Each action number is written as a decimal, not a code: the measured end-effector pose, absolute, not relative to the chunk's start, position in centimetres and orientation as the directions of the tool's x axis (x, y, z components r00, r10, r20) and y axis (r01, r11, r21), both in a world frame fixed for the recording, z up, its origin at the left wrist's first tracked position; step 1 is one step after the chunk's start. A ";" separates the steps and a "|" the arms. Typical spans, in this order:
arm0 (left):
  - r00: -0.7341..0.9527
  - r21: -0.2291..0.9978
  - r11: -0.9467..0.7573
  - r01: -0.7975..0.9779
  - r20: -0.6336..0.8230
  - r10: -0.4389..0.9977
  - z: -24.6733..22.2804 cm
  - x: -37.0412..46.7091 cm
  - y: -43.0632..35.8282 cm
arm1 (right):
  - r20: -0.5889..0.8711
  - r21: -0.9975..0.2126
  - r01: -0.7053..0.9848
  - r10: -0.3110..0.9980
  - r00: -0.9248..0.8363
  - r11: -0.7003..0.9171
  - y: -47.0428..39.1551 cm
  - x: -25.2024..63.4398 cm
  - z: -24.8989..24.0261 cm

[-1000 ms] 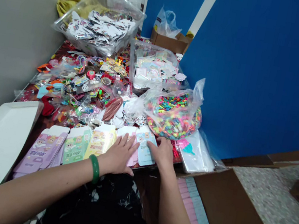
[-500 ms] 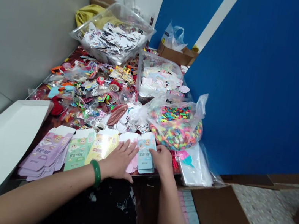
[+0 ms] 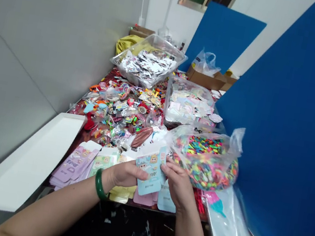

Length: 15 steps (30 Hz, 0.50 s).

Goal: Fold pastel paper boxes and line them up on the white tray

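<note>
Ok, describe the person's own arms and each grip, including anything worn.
The left forearm has no sleeve in view and wears a smooth, rounded green bangle at the wrist. The right forearm is sleeveless too, without bracelet or watch. Neither the left grip nor the right grip wears a glove.

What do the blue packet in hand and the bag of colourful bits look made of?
Blue packet: probably thin printed card, smooth finish, judging by its flat, crisp-edged shape. Bag: likely thin, glossy plastic film; colourful bits show through and its top crumples.
</note>
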<state>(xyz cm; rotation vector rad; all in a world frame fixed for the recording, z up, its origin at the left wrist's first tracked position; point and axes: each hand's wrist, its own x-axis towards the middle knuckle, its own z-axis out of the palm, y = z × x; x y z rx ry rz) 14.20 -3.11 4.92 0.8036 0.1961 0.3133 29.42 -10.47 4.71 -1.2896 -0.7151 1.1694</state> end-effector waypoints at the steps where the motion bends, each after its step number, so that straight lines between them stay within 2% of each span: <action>1: 0.939 0.727 0.661 -0.186 -0.068 0.338 5.2 13.7 -2.9 | -0.185 -0.957 -0.269 0.946 0.266 -0.112 -10.1 29.1 4.9; 5: 0.907 0.745 0.651 -0.148 -0.160 0.389 5.6 12.1 -2.1 | -0.122 -0.960 -0.272 0.978 0.169 -0.073 -9.0 28.2 5.2; 11: 0.857 0.784 0.598 -0.166 -0.185 0.482 6.4 11.1 -1.1 | 0.065 -0.987 -0.101 0.891 0.449 0.123 -8.2 27.2 5.9; 15: 0.790 0.763 0.601 -0.238 -0.208 0.577 6.5 11.4 -0.9 | 0.155 -0.976 -0.085 0.913 0.379 0.201 -7.6 26.1 6.6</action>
